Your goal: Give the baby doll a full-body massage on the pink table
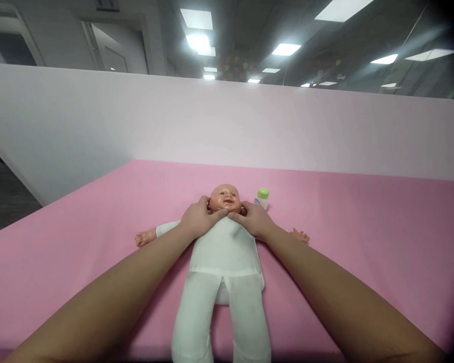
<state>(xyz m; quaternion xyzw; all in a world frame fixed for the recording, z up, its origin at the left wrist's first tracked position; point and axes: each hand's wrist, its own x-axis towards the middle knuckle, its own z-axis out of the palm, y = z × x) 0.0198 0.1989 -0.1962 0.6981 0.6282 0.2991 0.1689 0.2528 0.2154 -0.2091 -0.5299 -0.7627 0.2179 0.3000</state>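
Observation:
A baby doll [227, 247] with a white cloth body lies on its back, its smooth bald head away from me and its legs toward me. My left hand [201, 216] is closed on the left side of the doll's head and neck, thumb at the chin. Matching it on the other side, my right hand [252, 218] grips with its thumb just under the chin. The two thumb tips almost meet there. Fingers behind the head are hidden. The doll's arms stretch out sideways, partly covered by my forearms.
Just beyond my right hand, a small whitish bottle with a green cap [263, 197] stands on the pink padded surface [363, 242]. A low white wall [227, 126] borders the surface at the back and left. Behind it are a doorway and ceiling lights.

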